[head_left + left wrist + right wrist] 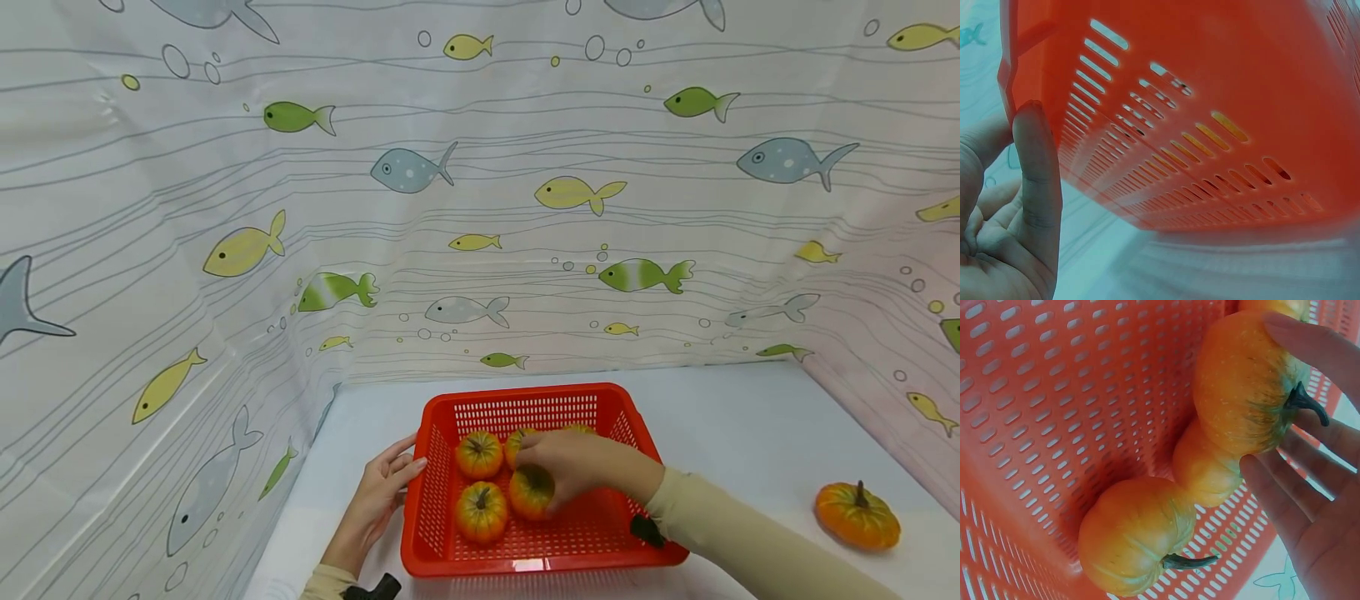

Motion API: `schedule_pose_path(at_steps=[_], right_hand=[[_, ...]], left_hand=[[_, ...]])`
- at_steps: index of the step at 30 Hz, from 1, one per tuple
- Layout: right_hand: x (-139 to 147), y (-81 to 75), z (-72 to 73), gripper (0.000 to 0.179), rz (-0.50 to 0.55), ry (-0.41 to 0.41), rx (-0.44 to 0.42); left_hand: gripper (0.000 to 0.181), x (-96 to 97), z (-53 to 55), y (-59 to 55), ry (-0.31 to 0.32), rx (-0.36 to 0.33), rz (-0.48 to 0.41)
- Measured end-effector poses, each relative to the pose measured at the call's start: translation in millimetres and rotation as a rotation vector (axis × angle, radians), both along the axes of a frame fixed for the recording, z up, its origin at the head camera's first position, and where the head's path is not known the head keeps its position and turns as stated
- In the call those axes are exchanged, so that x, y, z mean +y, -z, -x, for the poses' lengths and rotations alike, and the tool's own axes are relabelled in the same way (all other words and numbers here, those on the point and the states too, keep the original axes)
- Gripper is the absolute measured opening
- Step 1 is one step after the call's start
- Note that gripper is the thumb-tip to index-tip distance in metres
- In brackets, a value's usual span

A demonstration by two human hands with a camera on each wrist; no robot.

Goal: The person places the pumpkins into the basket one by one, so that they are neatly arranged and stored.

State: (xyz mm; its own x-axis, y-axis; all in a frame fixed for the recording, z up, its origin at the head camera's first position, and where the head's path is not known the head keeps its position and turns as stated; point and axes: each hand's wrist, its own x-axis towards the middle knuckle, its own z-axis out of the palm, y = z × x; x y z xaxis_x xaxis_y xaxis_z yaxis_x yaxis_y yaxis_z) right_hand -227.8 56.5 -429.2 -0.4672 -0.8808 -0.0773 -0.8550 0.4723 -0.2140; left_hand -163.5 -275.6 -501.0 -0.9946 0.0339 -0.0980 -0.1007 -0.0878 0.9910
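A red plastic basket [540,565] with slotted walls stands on the white surface, small orange pumpkins inside. My left hand [375,492] pinches its left rim; close up in the left wrist view, a digit [1036,181] presses against the basket wall [1210,62]. Inside, my right hand [573,467] grips a pumpkin [529,497], its thumb and fingers spread around the fruit. The right wrist view has this pumpkin [1241,381] with its dark stem facing the palm. Beside it sit a front-left pumpkin [482,514] and a back-left pumpkin [479,455]; others are partly hidden behind the hand.
One more pumpkin [857,517] lies outside the basket, far right on the white surface [735,433]. A sheet printed with fish [465,200] hangs around the back and sides.
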Motion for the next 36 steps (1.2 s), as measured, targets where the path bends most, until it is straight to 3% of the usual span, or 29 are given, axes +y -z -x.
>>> schedule_pose_path(at_steps=[36], right_hand=[[-8.2,10.6,-2.9,0.062,-0.071,-0.017,0.024]], left_hand=[[0.058,0.0,0.5,1.1,-0.011,-0.006,0.008]])
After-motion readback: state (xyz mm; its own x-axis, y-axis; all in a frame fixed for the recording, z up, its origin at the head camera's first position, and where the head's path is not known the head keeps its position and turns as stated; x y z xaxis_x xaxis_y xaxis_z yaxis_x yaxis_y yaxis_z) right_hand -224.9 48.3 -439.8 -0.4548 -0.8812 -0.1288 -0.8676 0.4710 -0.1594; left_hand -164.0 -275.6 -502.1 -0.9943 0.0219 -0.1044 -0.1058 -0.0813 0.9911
